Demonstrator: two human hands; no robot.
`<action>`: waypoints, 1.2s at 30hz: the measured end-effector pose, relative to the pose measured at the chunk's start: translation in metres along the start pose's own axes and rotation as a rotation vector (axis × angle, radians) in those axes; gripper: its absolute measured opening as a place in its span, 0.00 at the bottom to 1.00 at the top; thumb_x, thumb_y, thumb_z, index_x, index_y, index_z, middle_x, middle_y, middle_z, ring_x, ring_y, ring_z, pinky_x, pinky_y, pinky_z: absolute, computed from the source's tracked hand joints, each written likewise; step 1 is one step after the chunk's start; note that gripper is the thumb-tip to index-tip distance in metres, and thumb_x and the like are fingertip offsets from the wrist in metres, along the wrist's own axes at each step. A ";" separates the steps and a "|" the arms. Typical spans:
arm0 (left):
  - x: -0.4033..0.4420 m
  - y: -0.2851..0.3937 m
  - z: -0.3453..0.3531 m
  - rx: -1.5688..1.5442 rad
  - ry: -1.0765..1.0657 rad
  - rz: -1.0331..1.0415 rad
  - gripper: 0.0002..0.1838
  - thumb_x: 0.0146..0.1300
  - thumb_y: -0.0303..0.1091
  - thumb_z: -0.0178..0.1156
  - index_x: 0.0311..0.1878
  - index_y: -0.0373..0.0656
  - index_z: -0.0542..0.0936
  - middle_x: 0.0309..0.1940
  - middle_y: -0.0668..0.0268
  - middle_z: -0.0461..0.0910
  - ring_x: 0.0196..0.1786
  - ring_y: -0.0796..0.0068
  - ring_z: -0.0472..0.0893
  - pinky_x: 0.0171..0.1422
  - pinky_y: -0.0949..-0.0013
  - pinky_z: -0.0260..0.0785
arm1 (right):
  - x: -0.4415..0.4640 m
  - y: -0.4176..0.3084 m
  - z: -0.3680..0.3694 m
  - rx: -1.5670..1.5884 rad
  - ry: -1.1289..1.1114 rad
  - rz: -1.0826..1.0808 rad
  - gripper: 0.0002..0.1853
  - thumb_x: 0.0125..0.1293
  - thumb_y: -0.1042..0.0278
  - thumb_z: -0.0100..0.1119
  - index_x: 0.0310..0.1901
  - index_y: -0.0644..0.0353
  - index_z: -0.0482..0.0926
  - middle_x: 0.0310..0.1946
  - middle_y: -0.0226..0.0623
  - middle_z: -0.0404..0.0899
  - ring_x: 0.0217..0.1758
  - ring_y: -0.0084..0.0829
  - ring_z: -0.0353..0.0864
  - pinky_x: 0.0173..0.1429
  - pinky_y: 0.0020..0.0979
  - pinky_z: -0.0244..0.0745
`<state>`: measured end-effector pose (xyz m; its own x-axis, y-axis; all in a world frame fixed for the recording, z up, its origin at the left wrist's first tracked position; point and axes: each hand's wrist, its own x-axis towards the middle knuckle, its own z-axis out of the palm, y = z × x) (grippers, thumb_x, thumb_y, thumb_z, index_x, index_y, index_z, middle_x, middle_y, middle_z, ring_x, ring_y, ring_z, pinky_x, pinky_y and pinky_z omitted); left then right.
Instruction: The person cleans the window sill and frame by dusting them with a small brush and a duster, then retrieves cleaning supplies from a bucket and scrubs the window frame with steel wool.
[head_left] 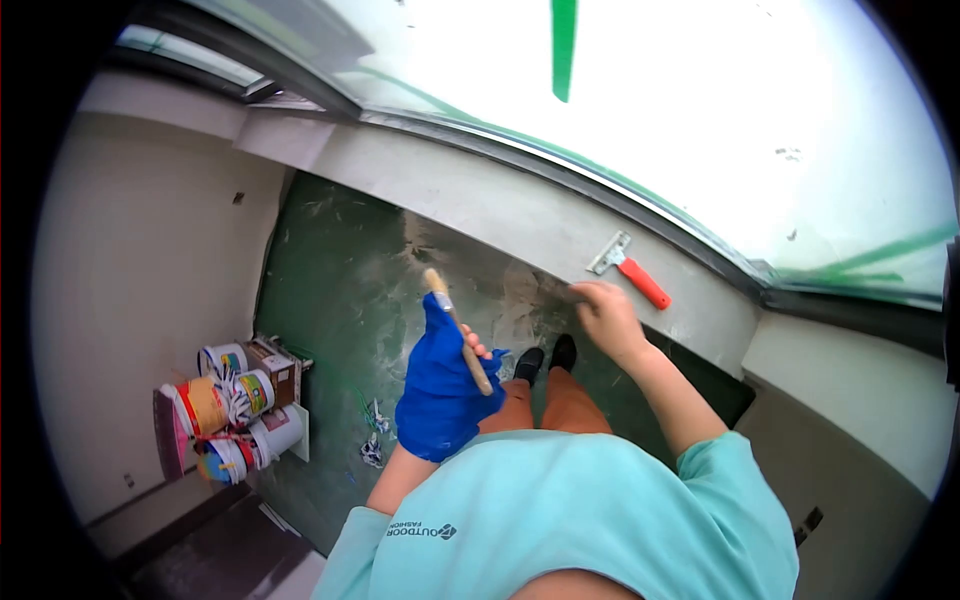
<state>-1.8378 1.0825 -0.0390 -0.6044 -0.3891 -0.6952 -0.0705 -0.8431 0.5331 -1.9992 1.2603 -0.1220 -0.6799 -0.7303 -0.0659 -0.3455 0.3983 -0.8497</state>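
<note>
Clasping the paintbrush (468, 352) in the left hand (479, 343), against a blue cloth (435, 390) covering most of that hand; curling the right hand (609, 319) loosely near the red-handled scraper (643, 283) lying on the sill (480, 200), unable to tell whether gripping anything

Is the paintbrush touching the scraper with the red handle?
Apart. The head view shows it: the paintbrush is up by the blue cloth, the scraper lies on the ledge, with floor visible between.
</note>
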 end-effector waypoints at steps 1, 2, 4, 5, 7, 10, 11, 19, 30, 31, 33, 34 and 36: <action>-0.001 -0.001 0.006 0.112 0.049 0.041 0.15 0.65 0.41 0.55 0.42 0.37 0.72 0.32 0.68 0.73 0.36 0.74 0.76 0.44 0.71 0.72 | -0.005 0.007 0.002 -0.149 0.126 0.078 0.22 0.48 0.80 0.53 0.49 0.60 0.74 0.44 0.44 0.77 0.52 0.45 0.73 0.55 0.40 0.70; -0.001 -0.007 0.007 0.200 0.008 0.167 0.12 0.63 0.37 0.57 0.42 0.37 0.73 0.34 0.66 0.76 0.35 0.77 0.77 0.41 0.70 0.73 | -0.007 -0.005 0.005 -0.087 0.123 -0.045 0.20 0.49 0.79 0.54 0.47 0.61 0.74 0.42 0.44 0.77 0.50 0.44 0.74 0.52 0.39 0.71; -0.006 -0.011 0.004 0.523 -0.082 0.348 0.13 0.61 0.34 0.58 0.44 0.36 0.73 0.36 0.63 0.77 0.36 0.75 0.78 0.42 0.70 0.73 | -0.010 -0.047 0.012 -0.015 -0.033 -0.262 0.23 0.50 0.79 0.55 0.51 0.56 0.74 0.50 0.45 0.72 0.50 0.44 0.74 0.51 0.37 0.73; -0.008 -0.009 0.002 0.859 -0.194 0.505 0.14 0.59 0.32 0.59 0.46 0.36 0.73 0.38 0.61 0.78 0.37 0.73 0.79 0.43 0.70 0.73 | -0.011 -0.064 0.019 -0.011 -0.092 -0.338 0.25 0.49 0.79 0.56 0.52 0.54 0.73 0.54 0.46 0.69 0.50 0.44 0.74 0.51 0.37 0.73; -0.013 0.002 -0.008 1.445 -0.276 0.610 0.18 0.58 0.29 0.57 0.52 0.36 0.71 0.45 0.55 0.76 0.46 0.65 0.78 0.49 0.68 0.71 | -0.008 -0.070 0.045 -0.087 -0.048 -0.430 0.26 0.49 0.76 0.59 0.54 0.50 0.73 0.59 0.47 0.63 0.51 0.43 0.73 0.51 0.37 0.73; -0.008 -0.007 -0.007 1.417 -0.500 0.860 0.21 0.58 0.32 0.55 0.55 0.39 0.68 0.51 0.53 0.72 0.53 0.59 0.73 0.51 0.64 0.67 | 0.002 -0.088 0.042 -0.113 -0.118 -0.479 0.25 0.49 0.72 0.60 0.53 0.51 0.73 0.58 0.46 0.65 0.54 0.42 0.71 0.52 0.36 0.73; -0.006 -0.008 -0.004 1.412 -0.482 0.872 0.21 0.58 0.32 0.55 0.55 0.39 0.68 0.51 0.53 0.72 0.53 0.59 0.73 0.51 0.64 0.67 | 0.007 -0.090 0.041 -0.162 -0.127 -0.519 0.25 0.49 0.71 0.60 0.53 0.51 0.73 0.58 0.45 0.65 0.54 0.42 0.71 0.52 0.36 0.73; -0.018 0.040 -0.035 1.392 -0.209 0.945 0.22 0.48 0.34 0.67 0.48 0.42 0.73 0.36 0.65 0.76 0.34 0.69 0.78 0.40 0.71 0.71 | 0.076 -0.011 0.004 -0.210 0.548 -0.157 0.08 0.56 0.74 0.61 0.39 0.61 0.77 0.30 0.46 0.77 0.37 0.44 0.77 0.44 0.36 0.72; 0.021 0.167 -0.214 0.676 0.309 0.400 0.21 0.52 0.26 0.64 0.49 0.38 0.69 0.36 0.71 0.69 0.34 0.82 0.70 0.41 0.77 0.68 | 0.272 -0.011 0.100 -0.677 0.542 0.650 0.13 0.58 0.58 0.58 0.36 0.58 0.79 0.33 0.48 0.78 0.41 0.45 0.78 0.45 0.41 0.74; 0.030 0.178 -0.226 0.610 0.340 0.372 0.21 0.53 0.25 0.64 0.49 0.38 0.69 0.36 0.71 0.68 0.34 0.83 0.69 0.42 0.78 0.68 | 0.300 -0.028 0.119 -0.657 0.522 0.649 0.13 0.58 0.57 0.58 0.36 0.58 0.79 0.33 0.48 0.78 0.41 0.46 0.78 0.45 0.41 0.74; 0.050 0.201 -0.247 0.559 0.385 0.339 0.21 0.54 0.24 0.64 0.50 0.38 0.68 0.36 0.72 0.67 0.34 0.85 0.68 0.42 0.79 0.67 | 0.356 -0.058 0.161 -0.657 0.507 0.560 0.13 0.57 0.57 0.58 0.35 0.58 0.79 0.32 0.49 0.78 0.39 0.47 0.78 0.44 0.42 0.74; 0.059 0.218 -0.247 0.550 0.384 0.332 0.21 0.54 0.24 0.64 0.50 0.38 0.68 0.36 0.72 0.67 0.34 0.85 0.68 0.42 0.79 0.67 | 0.384 -0.070 0.183 -0.622 0.520 0.499 0.13 0.57 0.57 0.58 0.35 0.58 0.79 0.32 0.49 0.78 0.39 0.47 0.78 0.44 0.42 0.74; 0.065 0.257 -0.235 0.928 0.531 0.369 0.20 0.54 0.20 0.61 0.50 0.36 0.67 0.34 0.72 0.65 0.32 0.85 0.66 0.45 0.77 0.68 | 0.436 -0.097 0.226 -0.579 0.537 0.434 0.13 0.57 0.57 0.58 0.34 0.58 0.79 0.32 0.48 0.79 0.39 0.46 0.78 0.44 0.42 0.74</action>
<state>-1.7085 0.7533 -0.0602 -0.3122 -0.8521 -0.4200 -0.6528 -0.1288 0.7465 -2.1157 0.7778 -0.1864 -0.9869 -0.1513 0.0569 -0.1614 0.9018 -0.4010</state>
